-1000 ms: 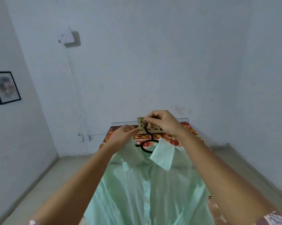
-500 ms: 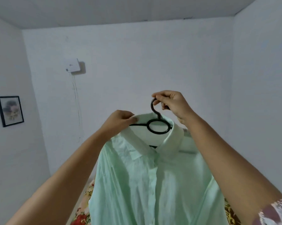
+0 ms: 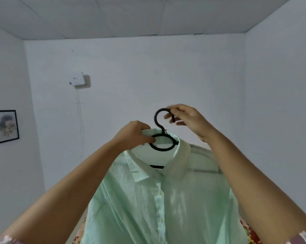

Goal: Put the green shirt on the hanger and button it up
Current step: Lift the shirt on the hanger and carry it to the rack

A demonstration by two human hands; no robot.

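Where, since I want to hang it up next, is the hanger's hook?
The hook sits centre of the head view, pinched by the right hand, just above the green shirt's collar, which the left hand grips.

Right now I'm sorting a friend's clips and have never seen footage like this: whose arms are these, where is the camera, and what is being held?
There is no machine here. The one picture comes from a wide-angle camera worn on a person's head, so the two arms reaching in from below are that person's own. The right hand pinches the hook of a black hanger. The left hand has its grip on the collar of the green shirt, beside the hanger's ring. The shirt hangs on the hanger, held up in the air. Its front looks closed, though I cannot check every button. No tabletop shows; only a strip of floral cloth peeks in at the bottom edge. On the walls are a framed picture and a small white box.
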